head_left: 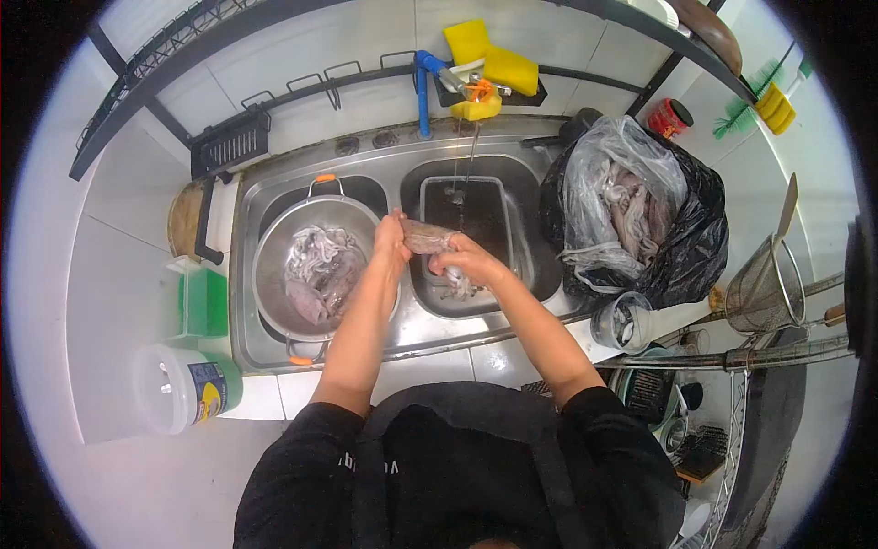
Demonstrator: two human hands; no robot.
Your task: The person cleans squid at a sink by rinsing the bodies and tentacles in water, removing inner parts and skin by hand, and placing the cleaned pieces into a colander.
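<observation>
A squid (426,238) with a pinkish-brown body is stretched between my two hands, over the near-left side of the right sink basin (422,297). My left hand (391,236) is closed around the left end of its body. At the head end, my right hand (468,260) grips it, and pale tentacles hang below the fingers. Beneath, in the basin, lies a rectangular clear container (506,203), with water running down from the blue-handled faucet (423,91). To the left, a steel pot (265,265) with orange handle grips sits over the left basin, holding several squid (320,274).
Right of the sink stands a black bag (709,242) with a clear plastic bag (585,197) of squid inside. A clear tub (622,322) sits at the front edge. A lidded bucket (174,389), yellow sponges (510,69) and a mesh strainer (766,285) surround the work area.
</observation>
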